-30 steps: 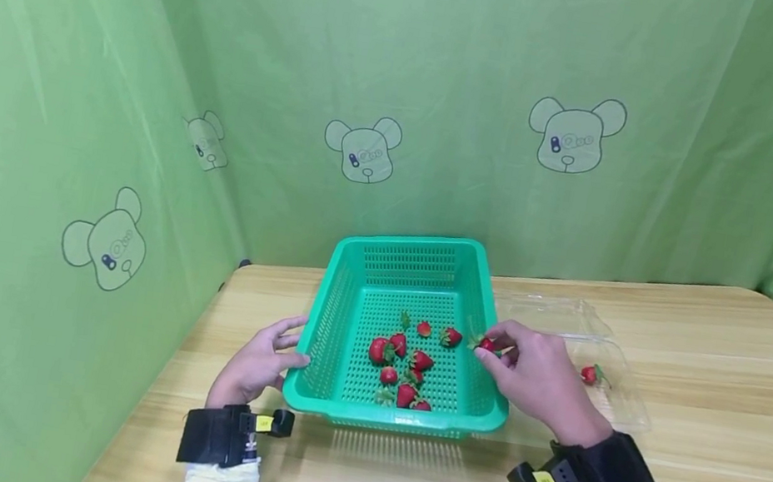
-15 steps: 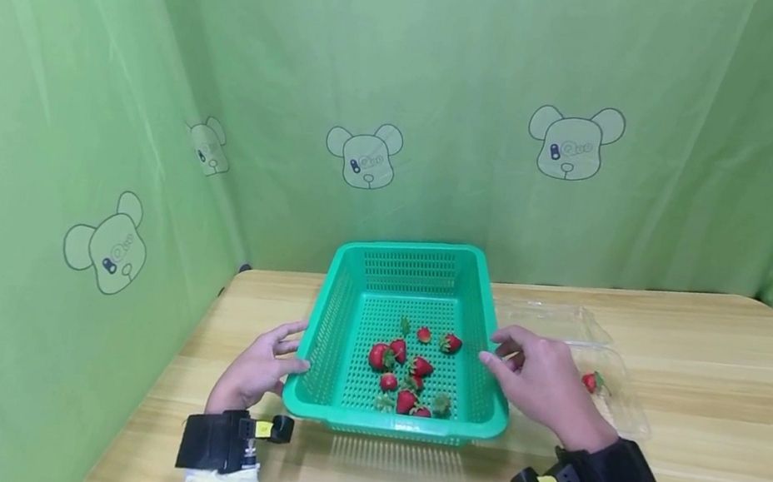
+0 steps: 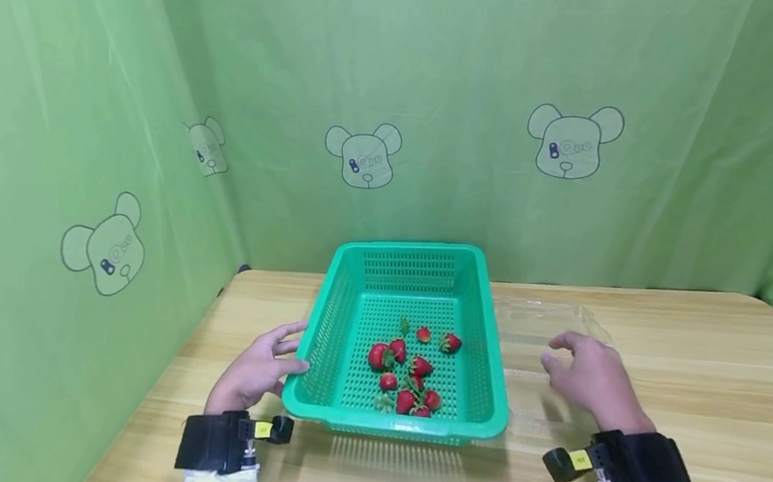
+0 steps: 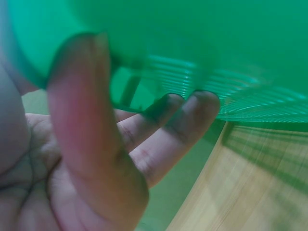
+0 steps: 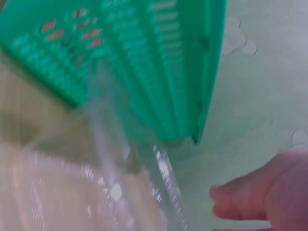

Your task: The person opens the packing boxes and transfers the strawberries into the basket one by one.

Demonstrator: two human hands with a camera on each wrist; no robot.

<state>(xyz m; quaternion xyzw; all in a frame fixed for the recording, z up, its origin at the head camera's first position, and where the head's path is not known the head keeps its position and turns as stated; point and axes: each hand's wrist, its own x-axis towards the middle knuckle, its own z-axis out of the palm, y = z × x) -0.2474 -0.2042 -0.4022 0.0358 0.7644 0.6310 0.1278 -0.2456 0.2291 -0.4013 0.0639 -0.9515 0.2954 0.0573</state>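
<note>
A green plastic basket (image 3: 396, 421) stands on the table, its slatted floor scattered with several strawberries (image 3: 405, 400), most still leafy. My left hand (image 3: 257, 368) holds the basket's left rim; in the left wrist view the thumb (image 4: 89, 115) lies on the rim and the fingers touch the wall beneath it. To the right of the basket, my right hand (image 3: 592, 381) hovers over a clear plastic box (image 3: 535, 404), fingers loosely bent. No strawberry shows in that hand. The hand covers the right part of the box. In the right wrist view the box is blurred.
The box's clear lid (image 3: 534, 315) lies open behind it on the wooden table (image 3: 715, 369). A green curtain (image 3: 469, 102) printed with bear heads hangs behind the table and along its left side.
My right hand has let a strawberry go into the basket, at the front right of the others, then moved right over the clear box. The left hand has kept its place on the rim.
</note>
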